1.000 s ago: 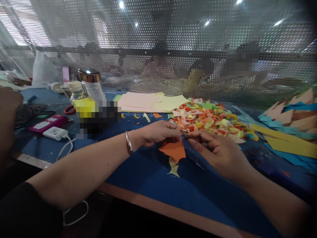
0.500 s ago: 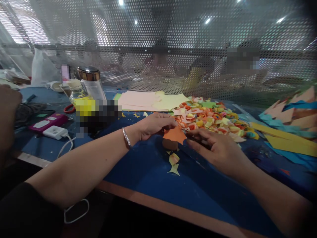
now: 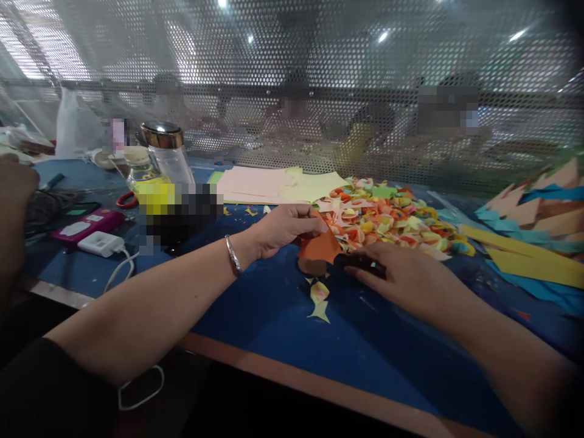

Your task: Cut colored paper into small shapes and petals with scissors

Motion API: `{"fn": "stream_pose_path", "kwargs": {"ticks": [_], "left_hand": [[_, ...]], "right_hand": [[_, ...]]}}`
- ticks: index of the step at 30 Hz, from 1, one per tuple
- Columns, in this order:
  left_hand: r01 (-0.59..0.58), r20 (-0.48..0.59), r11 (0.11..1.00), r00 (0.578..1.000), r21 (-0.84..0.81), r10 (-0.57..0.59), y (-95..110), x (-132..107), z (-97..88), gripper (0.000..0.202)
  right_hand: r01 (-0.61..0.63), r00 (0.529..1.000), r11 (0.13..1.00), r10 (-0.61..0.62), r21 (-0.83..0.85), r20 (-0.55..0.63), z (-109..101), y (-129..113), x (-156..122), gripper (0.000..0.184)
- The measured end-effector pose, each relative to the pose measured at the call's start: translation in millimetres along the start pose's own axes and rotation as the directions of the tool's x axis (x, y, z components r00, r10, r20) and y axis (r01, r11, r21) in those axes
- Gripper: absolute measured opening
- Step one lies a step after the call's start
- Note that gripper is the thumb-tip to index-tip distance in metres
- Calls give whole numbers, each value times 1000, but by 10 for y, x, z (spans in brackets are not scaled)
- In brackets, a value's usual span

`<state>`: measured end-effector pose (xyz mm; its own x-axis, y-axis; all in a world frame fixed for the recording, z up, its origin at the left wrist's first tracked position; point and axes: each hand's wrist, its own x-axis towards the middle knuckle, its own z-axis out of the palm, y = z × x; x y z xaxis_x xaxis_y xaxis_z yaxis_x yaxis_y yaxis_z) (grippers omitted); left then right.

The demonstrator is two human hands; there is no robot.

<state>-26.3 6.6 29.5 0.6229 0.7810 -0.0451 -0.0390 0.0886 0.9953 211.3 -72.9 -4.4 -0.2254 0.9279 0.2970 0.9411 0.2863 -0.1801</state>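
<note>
Orange paper piece [image 3: 320,248], pinched at its upper edge by the left hand [image 3: 283,228], hangs to the blue tabletop [image 3: 255,316] just beside a heap of coloured paper curls [image 3: 392,222]. The right hand [image 3: 404,277] lies over something dark; whether it grips is unclear. Open blue surface runs to the wooden front edge [image 3: 292,380], bar yellow scraps [image 3: 319,298]

Held clear of the blue table [image 3: 274,316] by its upper edge: a small orange paper piece [image 3: 320,248], roughly triangular, pinched between thumb and fingertips of the left hand [image 3: 283,228], flat face turned toward the camera, lower corner curled under into a darker, shadowed fold. Hung just in front of the heap of coloured paper curls [image 3: 392,222], lower edge close above the tabletop. Lay under the outstretched fingertips of the right hand [image 3: 401,277], right beside the paper's right corner – a small dark thing [image 3: 365,265], too blurred to make out.
</note>
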Motion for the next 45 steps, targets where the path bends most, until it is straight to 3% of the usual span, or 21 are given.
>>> {"fn": "stream_pose_path", "kwargs": {"ticks": [6, 12, 24, 32, 36, 40, 45], "left_hand": [[-27, 95, 999, 995, 44, 23, -7, -16, 30, 24], [-9, 208, 993, 978, 121, -17, -15, -38, 86, 25], [8, 314, 985, 947, 171, -62, -71, -23, 82, 26], [-26, 370, 956, 925, 291, -87, 24, -54, 26, 23], [-53, 352, 943, 933, 328, -70, 121, -66, -55, 21], [-35, 270, 912, 959, 410, -85, 211, -52, -155, 16], [-4, 103, 767, 991, 641, -81, 272, -17, -358, 7]], "right_hand": [[84, 973, 982, -44, 168, -224, -136, -177, -29, 33], [171, 948, 943, -77, 287, -309, -160, -344, -24, 22], [103, 972, 889, 5, 447, -235, -134, -362, 18, 19], [92, 985, 875, -12, 476, -170, -165, -350, 7, 18], [75, 991, 874, -11, 480, -135, -155, -304, 13, 17], [58, 993, 873, 0, 484, -119, -141, -269, 25, 19], [26, 994, 856, 31, 516, -101, -125, -247, 42, 25]]}}
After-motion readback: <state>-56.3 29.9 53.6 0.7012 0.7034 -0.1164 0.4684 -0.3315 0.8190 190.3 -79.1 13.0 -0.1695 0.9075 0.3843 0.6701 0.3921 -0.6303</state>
